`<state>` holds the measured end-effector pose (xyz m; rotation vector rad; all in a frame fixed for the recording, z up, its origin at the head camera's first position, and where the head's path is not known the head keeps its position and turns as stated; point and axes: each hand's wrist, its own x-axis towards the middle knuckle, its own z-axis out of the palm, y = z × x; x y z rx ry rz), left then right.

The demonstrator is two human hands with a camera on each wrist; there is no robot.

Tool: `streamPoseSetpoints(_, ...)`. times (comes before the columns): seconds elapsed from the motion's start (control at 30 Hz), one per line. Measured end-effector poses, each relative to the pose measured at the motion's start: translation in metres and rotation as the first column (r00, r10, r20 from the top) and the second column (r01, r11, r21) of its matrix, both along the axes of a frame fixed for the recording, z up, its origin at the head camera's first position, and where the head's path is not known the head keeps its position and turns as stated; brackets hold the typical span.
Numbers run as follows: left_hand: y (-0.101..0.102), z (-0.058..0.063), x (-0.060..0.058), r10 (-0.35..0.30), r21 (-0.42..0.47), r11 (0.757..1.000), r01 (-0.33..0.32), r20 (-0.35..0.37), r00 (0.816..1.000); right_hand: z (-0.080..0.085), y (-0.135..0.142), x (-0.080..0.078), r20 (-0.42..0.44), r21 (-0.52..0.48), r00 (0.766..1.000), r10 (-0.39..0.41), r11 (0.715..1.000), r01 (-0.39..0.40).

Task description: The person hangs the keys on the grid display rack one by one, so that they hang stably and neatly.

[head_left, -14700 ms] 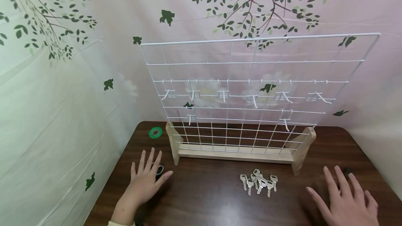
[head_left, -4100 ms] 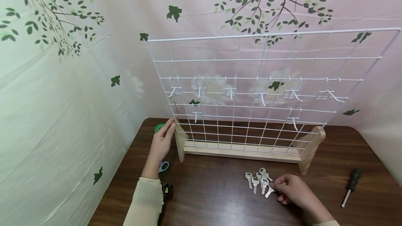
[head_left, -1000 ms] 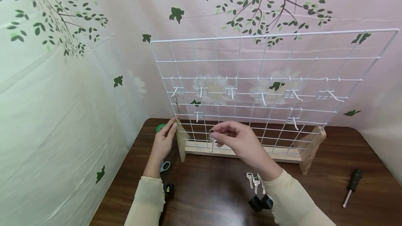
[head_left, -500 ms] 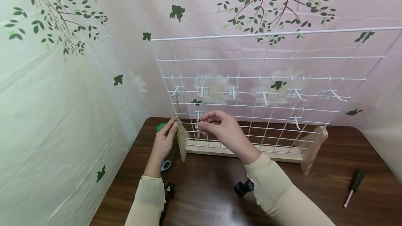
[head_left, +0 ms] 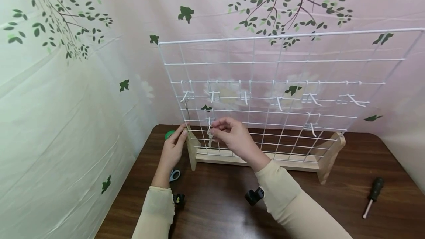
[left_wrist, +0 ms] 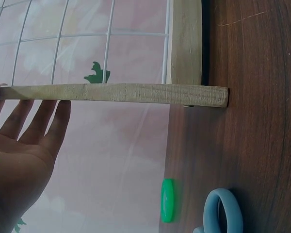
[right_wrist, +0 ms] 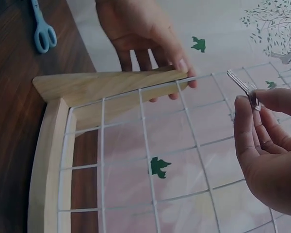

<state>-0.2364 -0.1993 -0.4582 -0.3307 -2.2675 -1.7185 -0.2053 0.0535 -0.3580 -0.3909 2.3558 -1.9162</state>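
Observation:
My left hand (head_left: pixel 173 146) grips the wooden side post (left_wrist: pixel 136 93) of the rack, thumb on the near side and fingers behind. My right hand (head_left: pixel 234 137) pinches a silver key (right_wrist: pixel 242 87) between thumb and fingertips. In the head view this key is at the lower left white hook (head_left: pixel 209 121), hanging blade down, its top right by the hook's tip and partly covered by the fingers. Another key (right_wrist: pixel 283 57) shows at the right edge of the right wrist view. The white wire grid (head_left: pixel 262 62) stands upright between its wooden posts.
More white hooks, including a middle hook (head_left: pixel 246 98) and a lower right hook (head_left: pixel 312 129), sit on the grid. Blue-handled scissors (head_left: pixel 175 175) and a green tape roll (head_left: pixel 169 134) lie left. A screwdriver (head_left: pixel 375 194) lies right. My right sleeve (head_left: pixel 282 183) covers the loose-key area.
Both hands lay on the table at first; the left now holds the post. The right has carried a key from the pile leftward to the lower left hook. A key came onto the upper left hook earlier.

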Motion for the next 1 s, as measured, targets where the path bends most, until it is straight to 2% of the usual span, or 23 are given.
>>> streamPoseSetpoints(0.23,0.001,-0.001,0.0,-0.003,-0.002,1.0,0.004,0.004,1.0,-0.011,0.018,0.009,-0.031,0.1,0.999,-0.037,0.994,0.039)
streamPoseSetpoints(0.43,-0.002,-0.001,0.001,0.004,0.006,1.0,-0.004,0.025,1.0,-0.015,0.048,0.028,-0.038,0.09,0.997,-0.069,0.993,0.072)
streamPoseSetpoints(0.6,-0.003,0.003,-0.001,0.008,-0.01,1.0,-0.008,0.016,1.0,-0.021,0.075,0.047,-0.098,0.157,0.986,-0.136,0.976,0.151)
streamPoseSetpoints(0.77,-0.003,0.004,-0.002,0.03,-0.036,0.999,-0.03,0.024,0.999,-0.041,0.097,0.064,-0.115,0.235,0.975,-0.189,0.949,0.211)
streamPoseSetpoints(0.93,-0.002,0.0,-0.001,0.017,-0.034,0.999,-0.016,0.027,0.999,-0.069,0.123,0.074,-0.055,0.224,0.972,-0.229,0.945,0.236)
streamPoseSetpoints(1.0,-0.002,-0.001,-0.001,0.012,-0.026,1.0,-0.011,0.026,1.0,-0.081,0.134,0.076,-0.035,0.25,0.967,-0.253,0.935,0.253)
